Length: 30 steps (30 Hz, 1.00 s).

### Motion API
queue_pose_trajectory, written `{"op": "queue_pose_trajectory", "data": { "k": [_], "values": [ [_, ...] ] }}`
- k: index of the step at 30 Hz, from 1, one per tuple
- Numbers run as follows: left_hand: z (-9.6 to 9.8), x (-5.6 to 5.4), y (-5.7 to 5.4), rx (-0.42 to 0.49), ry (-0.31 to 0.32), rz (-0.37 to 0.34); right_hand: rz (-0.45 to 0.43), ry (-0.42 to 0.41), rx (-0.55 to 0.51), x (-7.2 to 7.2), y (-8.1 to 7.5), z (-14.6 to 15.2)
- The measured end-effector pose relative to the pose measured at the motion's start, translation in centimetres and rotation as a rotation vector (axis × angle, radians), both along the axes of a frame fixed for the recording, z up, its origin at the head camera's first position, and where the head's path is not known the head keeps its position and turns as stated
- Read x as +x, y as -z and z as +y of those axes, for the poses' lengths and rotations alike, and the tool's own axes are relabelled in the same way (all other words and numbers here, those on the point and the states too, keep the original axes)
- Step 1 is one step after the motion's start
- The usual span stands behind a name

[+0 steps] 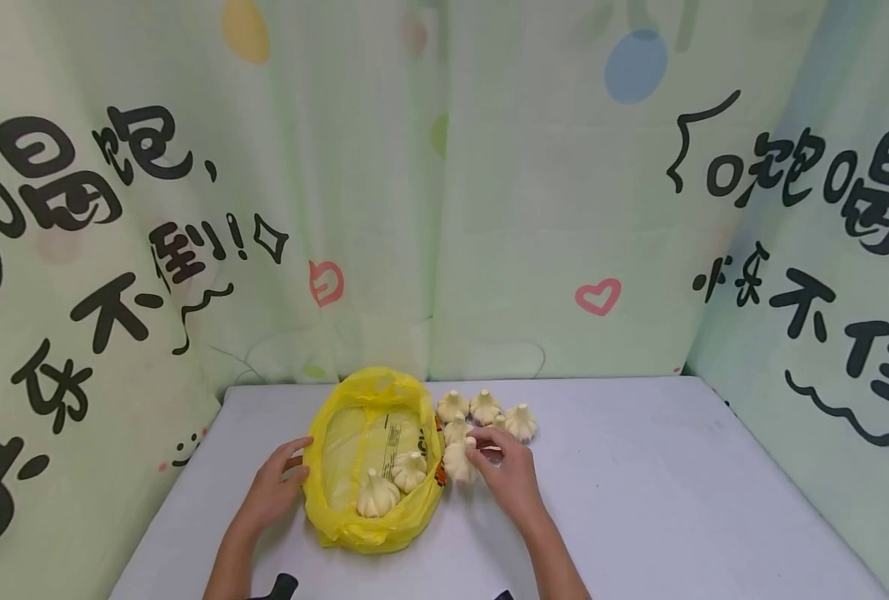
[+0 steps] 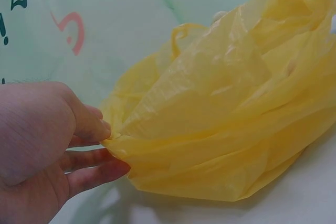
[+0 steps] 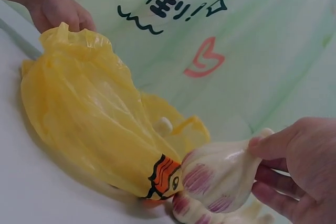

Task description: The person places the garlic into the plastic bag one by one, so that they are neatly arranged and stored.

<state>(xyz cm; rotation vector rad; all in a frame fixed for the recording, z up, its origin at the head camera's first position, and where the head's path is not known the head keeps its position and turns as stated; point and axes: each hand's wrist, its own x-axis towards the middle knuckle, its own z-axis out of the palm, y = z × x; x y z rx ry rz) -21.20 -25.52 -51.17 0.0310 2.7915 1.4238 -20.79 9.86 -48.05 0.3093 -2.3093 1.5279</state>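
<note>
A yellow plastic bag (image 1: 377,542) lies on the table with its mouth spread wide toward the head camera. Two garlic bulbs (image 1: 378,495) sit inside it, near its front. My left hand (image 2: 47,145) pinches the bag's left edge between thumb and fingers. With thumb and fingertips, my right hand (image 3: 294,166) grips a garlic bulb (image 3: 223,174) by its neck, beside the bag's right side. That bulb is whitish with purple-pink patches. More garlic bulbs (image 1: 485,407) stand in a group behind the right hand, one partly covered by it.
The white tabletop (image 1: 639,483) stretches away to the right of the garlic. Pale green curtains (image 1: 504,208) with black lettering hang behind the table and along both sides. Dark bands (image 1: 285,586) show near the wrists at the bottom of the head view.
</note>
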Motion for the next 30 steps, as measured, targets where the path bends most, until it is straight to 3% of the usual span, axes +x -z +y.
{"op": "queue_pose_trajectory", "data": {
  "k": [15,30],
  "values": [
    [0.2,0.0,-0.1,-0.026,-0.016,-0.016,-0.006,-0.046,0.000,0.4,-1.6,-0.8],
    [0.1,-0.2,-0.1,-0.023,-0.013,-0.014,0.050,-0.123,-0.010,-0.4,-2.4,-2.3]
  ]
}}
